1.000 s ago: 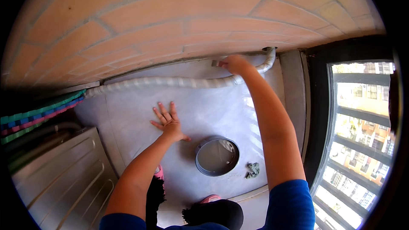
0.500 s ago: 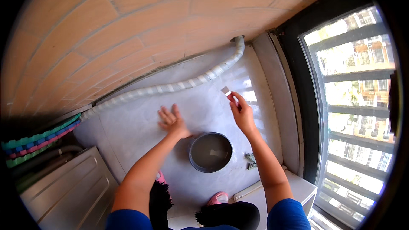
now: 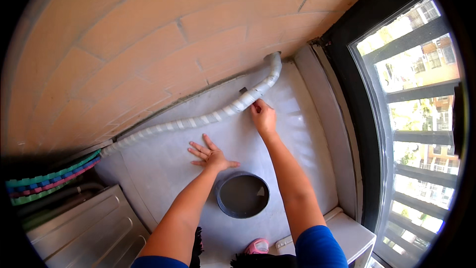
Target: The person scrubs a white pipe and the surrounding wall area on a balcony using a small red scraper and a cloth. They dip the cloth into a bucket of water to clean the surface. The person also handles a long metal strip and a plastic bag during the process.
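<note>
My left hand (image 3: 212,158) lies on the pale grey floor (image 3: 171,159) with its fingers spread and nothing in it. Just beyond the bucket, my right hand (image 3: 264,118) is closed around the handle of a small scraper. The scraper's dark blade (image 3: 243,90) shows on the wall side of a white wrapped pipe (image 3: 198,120). The pipe hides the middle of the tool, and my fingers cover most of its handle. Between my forearms stands a dark grey bucket (image 3: 243,217) with murky liquid inside.
An orange tiled wall (image 3: 163,44) rises behind the pipe. To the right are a ledge and a dark-framed window (image 3: 342,64). Coloured corrugated strips (image 3: 54,173) and a beige panel (image 3: 94,228) stand at left. A white stand (image 3: 354,235) is at lower right. My pink shoe (image 3: 259,245) is near the bucket.
My right hand has moved away from me to the pipe, bringing the scraper blade behind it. My left hand, blurred before, now rests still. The view has shifted slightly.
</note>
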Action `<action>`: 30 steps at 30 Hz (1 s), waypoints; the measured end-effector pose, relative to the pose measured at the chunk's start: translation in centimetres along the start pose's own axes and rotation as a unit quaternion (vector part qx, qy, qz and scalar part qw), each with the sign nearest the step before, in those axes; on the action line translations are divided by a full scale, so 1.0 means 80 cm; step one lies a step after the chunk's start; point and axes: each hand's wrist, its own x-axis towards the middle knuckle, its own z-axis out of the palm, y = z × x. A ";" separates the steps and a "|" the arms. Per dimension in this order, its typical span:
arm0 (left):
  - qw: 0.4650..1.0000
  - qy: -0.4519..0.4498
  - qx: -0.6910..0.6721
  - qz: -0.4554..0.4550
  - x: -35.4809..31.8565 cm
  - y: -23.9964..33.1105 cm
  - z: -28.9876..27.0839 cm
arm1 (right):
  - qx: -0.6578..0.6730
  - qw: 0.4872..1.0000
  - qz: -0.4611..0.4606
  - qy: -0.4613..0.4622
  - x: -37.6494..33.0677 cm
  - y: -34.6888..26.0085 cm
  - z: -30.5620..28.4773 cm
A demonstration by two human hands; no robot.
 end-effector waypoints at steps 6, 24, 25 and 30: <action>1.000 -0.009 0.024 -0.017 0.000 0.007 -0.003 | -0.033 0.994 -0.079 0.070 0.015 0.016 0.033; 0.999 -0.013 0.041 -0.032 0.009 0.011 0.003 | -0.068 0.994 -0.052 0.071 0.029 0.018 0.021; 0.998 -0.008 0.041 -0.041 0.010 0.009 0.004 | -0.045 0.996 -0.046 0.066 0.023 0.013 0.015; 0.997 -0.021 0.054 -0.051 0.007 0.017 0.002 | -0.084 0.992 -0.053 0.079 0.038 0.026 0.018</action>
